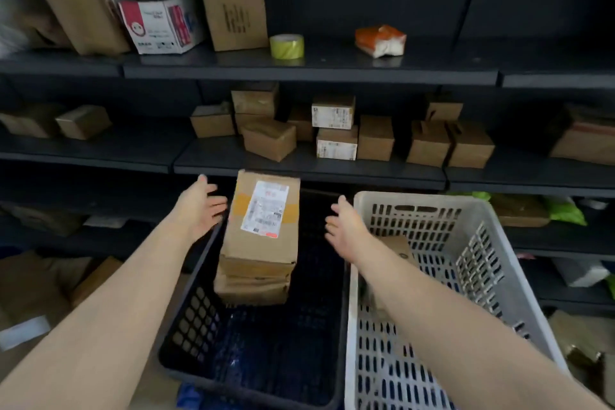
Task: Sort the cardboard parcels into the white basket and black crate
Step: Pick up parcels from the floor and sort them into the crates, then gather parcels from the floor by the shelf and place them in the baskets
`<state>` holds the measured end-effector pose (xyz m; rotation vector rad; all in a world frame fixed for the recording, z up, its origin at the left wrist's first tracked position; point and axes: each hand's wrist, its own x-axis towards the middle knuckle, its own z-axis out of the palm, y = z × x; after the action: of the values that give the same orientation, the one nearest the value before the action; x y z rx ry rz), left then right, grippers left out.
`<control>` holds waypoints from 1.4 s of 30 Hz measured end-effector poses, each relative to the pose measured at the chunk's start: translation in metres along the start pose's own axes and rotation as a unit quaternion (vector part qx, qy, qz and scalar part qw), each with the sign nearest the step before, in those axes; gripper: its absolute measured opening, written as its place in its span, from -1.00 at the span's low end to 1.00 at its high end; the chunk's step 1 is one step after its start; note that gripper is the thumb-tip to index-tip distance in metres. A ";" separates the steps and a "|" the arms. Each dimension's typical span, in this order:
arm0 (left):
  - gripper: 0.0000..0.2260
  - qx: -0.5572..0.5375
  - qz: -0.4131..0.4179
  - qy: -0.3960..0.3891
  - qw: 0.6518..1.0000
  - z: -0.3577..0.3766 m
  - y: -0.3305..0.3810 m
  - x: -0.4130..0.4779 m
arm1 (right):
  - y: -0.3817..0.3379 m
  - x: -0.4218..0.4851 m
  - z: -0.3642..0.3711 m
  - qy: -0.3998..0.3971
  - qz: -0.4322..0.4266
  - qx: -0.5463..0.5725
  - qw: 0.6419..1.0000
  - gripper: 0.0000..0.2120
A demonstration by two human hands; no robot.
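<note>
A stack of flat cardboard parcels (263,243) stands in the black crate (186,316), the top one bearing a white label. My left hand (203,206) hovers open just left of the stack, fingers spread, holding nothing. My right hand (346,226) hovers open to the stack's right, above the edge between the crate and the white basket (466,243). A small cardboard parcel (399,248) lies in the white basket, partly hidden by my right forearm. Several small cardboard parcels (336,130) sit on the middle shelf behind.
Dark shelving runs across the back. The top shelf holds brown boxes (234,15), a white-and-red box (163,25), a yellow tape roll (287,46) and an orange-white packet (381,40). Green bags (565,210) and cardboard lie on lower shelves at right and left.
</note>
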<state>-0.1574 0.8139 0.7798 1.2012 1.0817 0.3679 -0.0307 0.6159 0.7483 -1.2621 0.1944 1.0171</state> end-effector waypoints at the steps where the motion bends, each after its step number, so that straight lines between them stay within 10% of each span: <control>1: -0.54 0.020 0.021 -0.032 0.999 0.004 0.001 -0.002 | -0.005 0.004 -0.011 0.021 -0.021 -0.072 0.997 -0.51; 4: -0.76 0.106 0.053 -0.052 0.992 0.024 0.006 -0.013 | -0.009 0.006 -0.048 0.105 -0.079 -0.327 0.936 -0.79; 12: -0.80 0.356 0.072 -0.278 0.889 0.112 -0.011 -0.050 | 0.005 -0.079 -0.115 0.189 -0.006 -0.653 0.733 -0.61; 27: -0.72 0.486 0.172 -0.514 0.686 0.319 -0.108 -0.252 | 0.051 -0.270 -0.308 0.350 0.049 -0.585 0.730 -0.61; 42: -0.77 0.518 0.219 -0.490 0.666 0.584 -0.224 -0.411 | 0.003 -0.363 -0.622 0.348 0.046 -0.523 0.777 -0.58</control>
<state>0.0596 0.0980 0.7593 2.2843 -0.1104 -0.6505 0.0036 -0.1036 0.7569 -2.6736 0.2658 0.6574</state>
